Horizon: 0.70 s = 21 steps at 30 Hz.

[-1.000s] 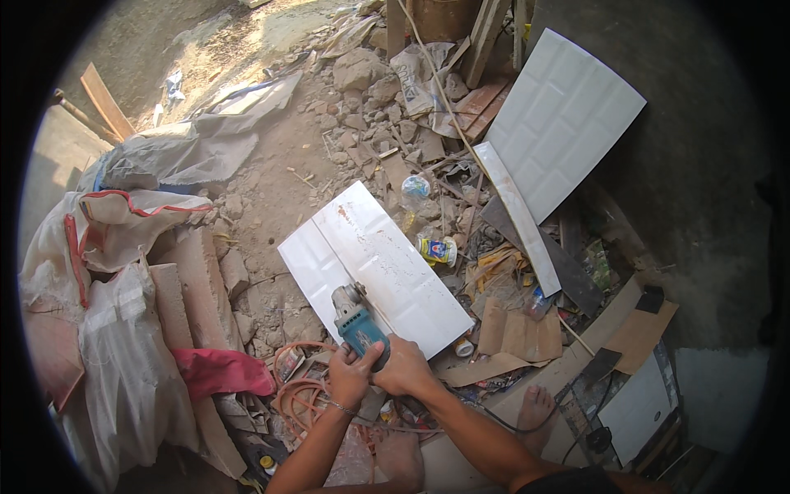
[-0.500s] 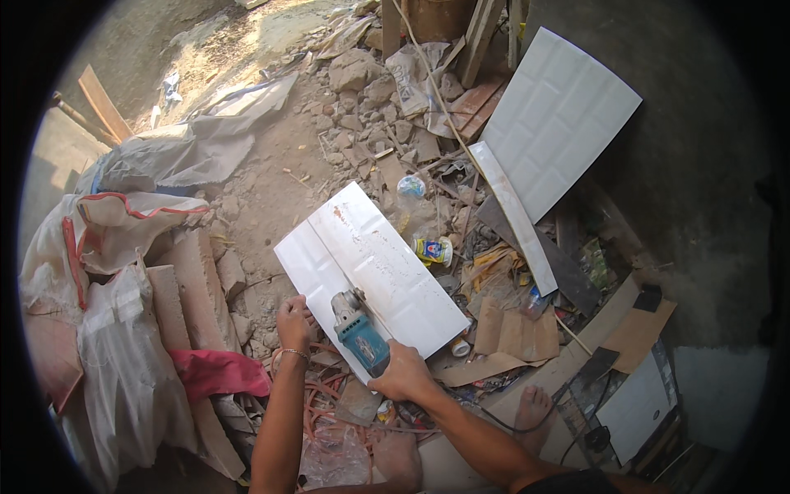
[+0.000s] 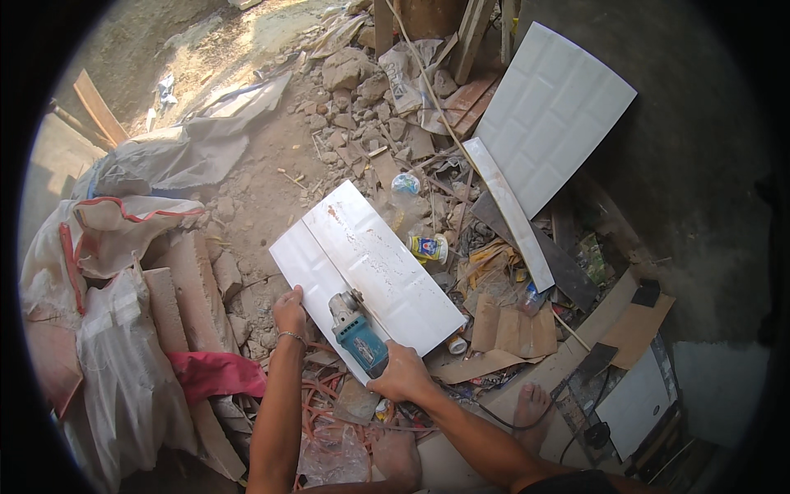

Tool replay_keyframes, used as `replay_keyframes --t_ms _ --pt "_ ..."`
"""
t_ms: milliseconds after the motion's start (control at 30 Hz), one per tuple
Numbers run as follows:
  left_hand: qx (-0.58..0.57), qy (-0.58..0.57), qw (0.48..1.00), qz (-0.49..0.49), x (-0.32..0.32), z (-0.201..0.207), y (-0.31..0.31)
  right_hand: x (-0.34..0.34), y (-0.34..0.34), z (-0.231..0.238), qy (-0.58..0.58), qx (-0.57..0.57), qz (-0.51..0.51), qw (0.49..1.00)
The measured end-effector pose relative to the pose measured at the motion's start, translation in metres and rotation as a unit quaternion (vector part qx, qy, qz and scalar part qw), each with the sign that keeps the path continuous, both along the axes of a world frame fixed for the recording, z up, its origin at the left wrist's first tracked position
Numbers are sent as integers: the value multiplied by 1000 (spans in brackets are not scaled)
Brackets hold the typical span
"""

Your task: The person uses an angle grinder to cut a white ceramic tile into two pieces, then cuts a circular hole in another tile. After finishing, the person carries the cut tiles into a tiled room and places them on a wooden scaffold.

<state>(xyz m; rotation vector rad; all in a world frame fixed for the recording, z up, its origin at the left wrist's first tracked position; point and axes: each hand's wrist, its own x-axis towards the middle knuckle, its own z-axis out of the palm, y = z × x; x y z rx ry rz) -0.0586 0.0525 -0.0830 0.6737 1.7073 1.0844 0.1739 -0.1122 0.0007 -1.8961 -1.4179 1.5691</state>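
Observation:
My right hand [image 3: 405, 372] is wrapped round the rear body of a teal angle grinder [image 3: 360, 342]. The grinder's metal head and disc rest over a white tile [image 3: 403, 300], beside a dark straight line running lengthwise along it. Brown dust is scattered on the tile's face. At the tile's left edge, my left hand [image 3: 290, 313] grips the rim, thumb near the top side; its other fingers are partly hidden. The tile lies tilted over the rubble in front of me, and its underside is out of sight.
A larger white brick-pattern tile [image 3: 555, 115] leans at the right, with a narrow tile strip [image 3: 508, 212] beside it. Broken rubble [image 3: 362, 90] spreads beyond. Stacked slabs [image 3: 197, 288] and sacks [image 3: 123, 329] stand left. A black cord [image 3: 514, 426] runs near my bare foot [image 3: 532, 407].
My left hand has shifted slightly farther along the tile's left edge. The whole view has drifted a little left. My right hand keeps its hold on the grinder.

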Motion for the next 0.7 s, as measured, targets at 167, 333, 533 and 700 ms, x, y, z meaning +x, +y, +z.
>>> replay_keyframes --t_ms 167,333,533,700 --pt "-1 -4 1000 -3 3 2 0 -1 -3 -2 -9 14 -7 1000" --pt "-8 12 1000 -10 -1 -4 4 -1 -5 -3 -11 8 -6 1000" --pt "-17 34 999 -23 -6 -11 6 0 -7 0 -8 3 -11 1000" --pt "3 35 998 -42 -11 -18 7 0 -13 0 -12 10 -18 1000"
